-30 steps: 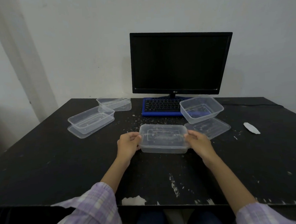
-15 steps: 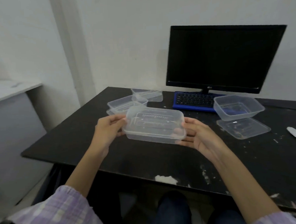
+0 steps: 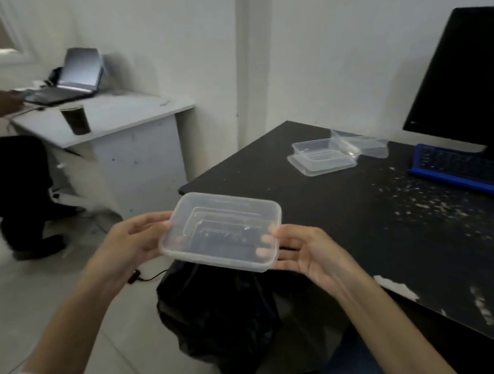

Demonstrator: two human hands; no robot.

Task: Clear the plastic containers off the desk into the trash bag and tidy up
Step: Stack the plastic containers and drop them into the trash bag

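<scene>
I hold a clear lidded plastic container [image 3: 222,231] in the air, past the left edge of the black desk [image 3: 385,222]. My left hand [image 3: 131,244] grips its left end and my right hand [image 3: 303,252] grips its right end, fingers under it. Directly below it on the floor sits a black trash bag [image 3: 218,308]. Two more clear containers [image 3: 321,157] lie at the far left part of the desk, one partly tucked behind the other.
A blue keyboard [image 3: 462,169] and a black monitor [image 3: 463,81] stand at the desk's right. White crumbs speckle the desk. To the left is a white desk [image 3: 116,116] with a laptop and a dark cup [image 3: 76,118]; another person sits there.
Both hands carried the container left, off the desk and over the trash bag. My view swung left, bringing the white desk and bag into sight.
</scene>
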